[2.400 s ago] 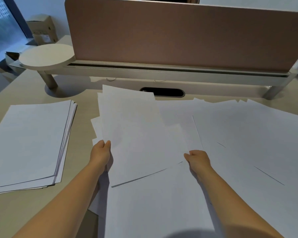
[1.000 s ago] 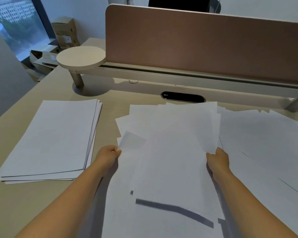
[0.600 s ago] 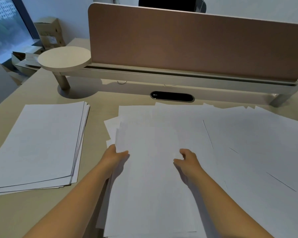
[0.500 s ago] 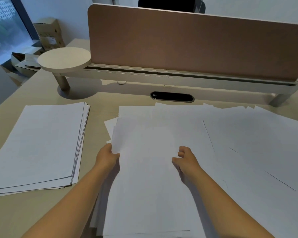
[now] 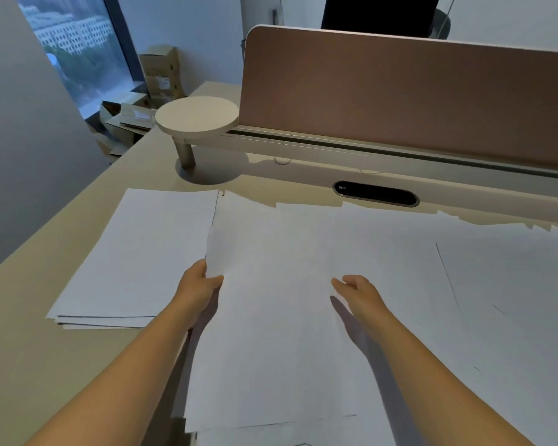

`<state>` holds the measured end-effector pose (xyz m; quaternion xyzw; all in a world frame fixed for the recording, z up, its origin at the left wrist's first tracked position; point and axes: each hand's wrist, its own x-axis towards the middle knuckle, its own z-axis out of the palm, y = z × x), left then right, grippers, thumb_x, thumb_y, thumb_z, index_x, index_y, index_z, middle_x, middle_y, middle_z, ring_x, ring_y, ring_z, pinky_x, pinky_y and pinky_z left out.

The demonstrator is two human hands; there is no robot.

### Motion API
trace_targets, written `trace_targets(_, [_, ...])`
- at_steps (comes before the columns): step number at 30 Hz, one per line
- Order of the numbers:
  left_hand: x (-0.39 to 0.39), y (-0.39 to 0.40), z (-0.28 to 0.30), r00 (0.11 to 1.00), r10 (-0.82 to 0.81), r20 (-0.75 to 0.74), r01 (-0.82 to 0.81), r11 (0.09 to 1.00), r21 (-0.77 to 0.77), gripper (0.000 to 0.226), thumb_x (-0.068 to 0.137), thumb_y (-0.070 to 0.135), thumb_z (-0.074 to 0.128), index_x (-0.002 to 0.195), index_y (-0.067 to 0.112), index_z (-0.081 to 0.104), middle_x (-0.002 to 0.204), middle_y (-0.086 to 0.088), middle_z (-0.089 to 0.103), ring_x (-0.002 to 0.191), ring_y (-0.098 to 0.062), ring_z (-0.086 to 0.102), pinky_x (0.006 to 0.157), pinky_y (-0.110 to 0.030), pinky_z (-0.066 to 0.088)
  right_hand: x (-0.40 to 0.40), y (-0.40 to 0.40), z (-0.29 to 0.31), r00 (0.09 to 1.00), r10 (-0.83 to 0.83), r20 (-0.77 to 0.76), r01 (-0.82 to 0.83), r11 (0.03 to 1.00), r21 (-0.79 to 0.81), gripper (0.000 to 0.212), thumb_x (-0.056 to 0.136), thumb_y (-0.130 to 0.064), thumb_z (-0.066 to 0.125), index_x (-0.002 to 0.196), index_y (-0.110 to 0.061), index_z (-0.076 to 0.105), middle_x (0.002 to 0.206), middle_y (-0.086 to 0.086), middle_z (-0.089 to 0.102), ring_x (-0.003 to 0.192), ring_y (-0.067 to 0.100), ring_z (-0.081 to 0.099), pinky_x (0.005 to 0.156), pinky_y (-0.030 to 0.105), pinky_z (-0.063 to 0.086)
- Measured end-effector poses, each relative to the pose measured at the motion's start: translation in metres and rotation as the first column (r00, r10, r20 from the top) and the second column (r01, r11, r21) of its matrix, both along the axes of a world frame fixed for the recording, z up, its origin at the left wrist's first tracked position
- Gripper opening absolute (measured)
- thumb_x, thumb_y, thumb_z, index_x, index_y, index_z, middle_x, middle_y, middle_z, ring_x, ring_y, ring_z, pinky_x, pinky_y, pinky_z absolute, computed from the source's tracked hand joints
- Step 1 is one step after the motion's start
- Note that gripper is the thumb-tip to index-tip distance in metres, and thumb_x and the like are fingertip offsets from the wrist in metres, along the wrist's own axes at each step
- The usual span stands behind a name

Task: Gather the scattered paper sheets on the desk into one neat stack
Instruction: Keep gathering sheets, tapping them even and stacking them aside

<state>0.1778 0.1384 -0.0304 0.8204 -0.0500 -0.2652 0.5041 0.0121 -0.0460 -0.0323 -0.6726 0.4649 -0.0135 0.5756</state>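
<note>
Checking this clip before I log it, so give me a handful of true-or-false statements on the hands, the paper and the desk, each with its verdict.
1. The left hand grips the left edge of a lifted sheet. True.
2. The right hand holds a pen. False: it holds nothing, its fingers relaxed above the paper.
3. A neat stack lies on the desk to the left of the left hand. True.
4. The loose sheets on the right are already squared into one pile. False: they lie spread and overlapping, with ragged far edges.
5. A round shelf stands on a post at the left end of the divider panel. True.
</note>
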Motion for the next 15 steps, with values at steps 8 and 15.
trace_targets(8, [-0.019, -0.017, -0.025, 0.977, -0.177, -0.116, 0.180, 0.984, 0.016, 0.035, 0.089, 0.000, 0.052, 0.122, 0.008, 0.049, 0.119, -0.009, 0.059, 0.106, -0.028, 0.057, 0.091, -0.038, 0.046, -0.032, -0.026, -0.012, 0.856, -0.210, -0.472, -0.016, 0.903, -0.430, 0.048, 0.089, -0.030, 0.052, 0.131, -0.009, 0.043, 0.131, 0.013, 0.044, 0.120, 0.032, 0.043, 0.094, 0.040, 0.039])
trace_targets(15, [-0.040, -0.055, -0.028, 0.931, -0.347, -0.118, 0.351, 0.936, 0.014, 0.033, 0.090, 0.004, 0.053, 0.123, 0.006, 0.048, 0.113, -0.012, 0.058, 0.099, -0.027, 0.055, 0.083, -0.035, 0.044, -0.028, -0.031, -0.016, 0.967, -0.074, -0.244, 0.007, 0.964, -0.265, 0.048, 0.095, -0.024, 0.045, 0.139, -0.009, 0.034, 0.142, 0.010, 0.039, 0.130, 0.028, 0.037, 0.105, 0.039, 0.033])
